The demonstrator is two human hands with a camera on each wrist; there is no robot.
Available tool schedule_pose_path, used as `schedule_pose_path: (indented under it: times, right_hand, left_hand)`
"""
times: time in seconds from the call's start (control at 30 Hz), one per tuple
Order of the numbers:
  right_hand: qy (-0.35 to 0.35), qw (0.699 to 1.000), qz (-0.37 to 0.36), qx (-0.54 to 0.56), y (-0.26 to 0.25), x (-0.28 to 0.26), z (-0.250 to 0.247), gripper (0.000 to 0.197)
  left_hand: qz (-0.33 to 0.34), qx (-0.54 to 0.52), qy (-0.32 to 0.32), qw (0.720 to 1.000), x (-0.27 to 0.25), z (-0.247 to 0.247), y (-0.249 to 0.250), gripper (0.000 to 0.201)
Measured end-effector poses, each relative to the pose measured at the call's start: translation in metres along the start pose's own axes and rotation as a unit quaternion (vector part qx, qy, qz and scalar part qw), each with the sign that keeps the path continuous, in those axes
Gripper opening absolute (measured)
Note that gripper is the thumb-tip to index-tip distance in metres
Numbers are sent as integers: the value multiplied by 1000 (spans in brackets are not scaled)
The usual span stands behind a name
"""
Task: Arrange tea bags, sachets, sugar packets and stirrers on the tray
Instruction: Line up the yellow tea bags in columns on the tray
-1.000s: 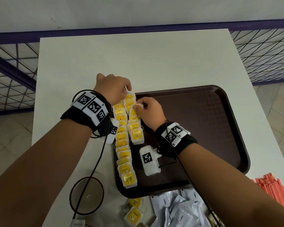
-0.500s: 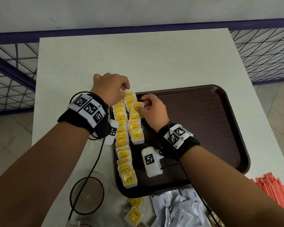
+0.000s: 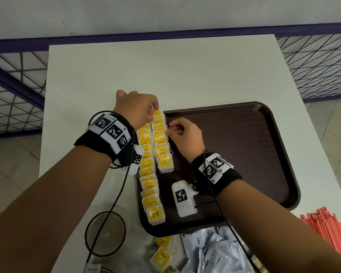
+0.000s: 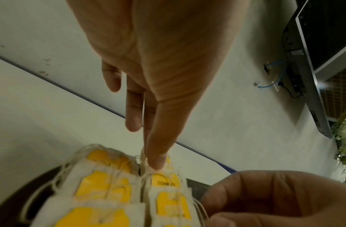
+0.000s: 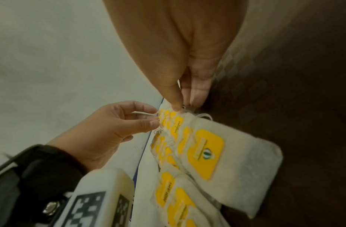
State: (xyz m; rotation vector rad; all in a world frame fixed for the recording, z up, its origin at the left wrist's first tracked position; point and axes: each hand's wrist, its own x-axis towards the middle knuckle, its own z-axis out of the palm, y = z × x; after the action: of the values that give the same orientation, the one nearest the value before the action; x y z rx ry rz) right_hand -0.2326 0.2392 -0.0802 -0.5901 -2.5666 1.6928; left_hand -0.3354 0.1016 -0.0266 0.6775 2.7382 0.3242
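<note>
Both arms reach forward over the near left part of the brown tray (image 3: 264, 154). The left hand (image 3: 135, 110) bends down at the tray's far left corner, and its thumb and a finger pinch the top of the farthest tea bag (image 4: 164, 179). The right hand (image 3: 185, 133) sits just beside it with fingers curled, pinching the thin strings at the edge of the tea bag rows (image 3: 149, 170). These two yellow-and-white rows run along the tray's left edge.
</note>
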Motion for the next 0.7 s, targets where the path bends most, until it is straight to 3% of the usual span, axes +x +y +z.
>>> schedule_pose_path:
  times: [0.33,0.47,0.6,0.7]
  right_hand:
    - [-15,999,30,9,4,-6,-13,12]
    - [-68,997,37,21,4,-16,-13,15]
    - [-37,998,41,9,7,-24,-15,17]
    - [-65,995,75,28,10,-35,-17,14]
  left_hand:
    - [9,-22,18,1000,-9,-5,-2,16]
    - [26,-66,-16,997,-19,-2,1,14]
    - [26,-143,-21,989,-30,2,6,19]
    - [26,-210,-7,977,-40,4,10,21]
